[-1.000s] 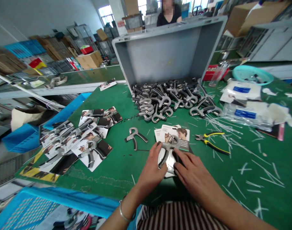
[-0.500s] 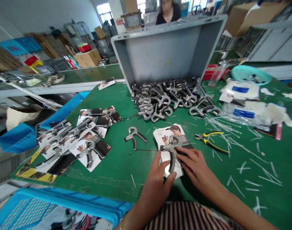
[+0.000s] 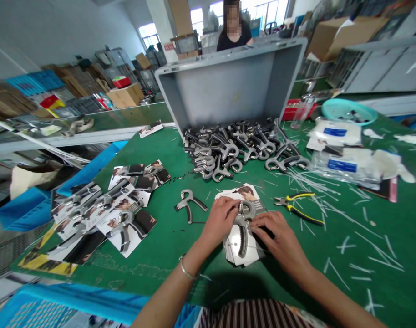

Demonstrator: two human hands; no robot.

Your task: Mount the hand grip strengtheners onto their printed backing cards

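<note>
A grey and black hand grip strengthener (image 3: 242, 239) lies on a stack of printed cards (image 3: 233, 251) in front of me. My left hand (image 3: 221, 219) has its fingers closed on the upper left part of the strengthener, near the knob end, which they cover. With bent fingertips, my right hand (image 3: 273, 230) pinches its right side below the curved head; the right handle is mostly hidden. To the left, a single grip strengthener (image 3: 190, 204) rests on the green table. Yellow-and-black pliers (image 3: 298, 207) lie to the right, jaws toward the cards.
A grey crate (image 3: 228, 95) tipped on its side spills a heap of grip strengtheners (image 3: 225, 148). Carded strengtheners (image 3: 126, 223) lie at left. White ties (image 3: 317, 182) are scattered at right, near plastic bags (image 3: 344, 166). A blue basket (image 3: 58, 300) stands below; a person (image 3: 233, 41) is behind the crate.
My left hand has moved up from the strengthener's lower left handle to its upper left part. My right hand stays at its right side, fingers shifted slightly. The view has tilted a little.
</note>
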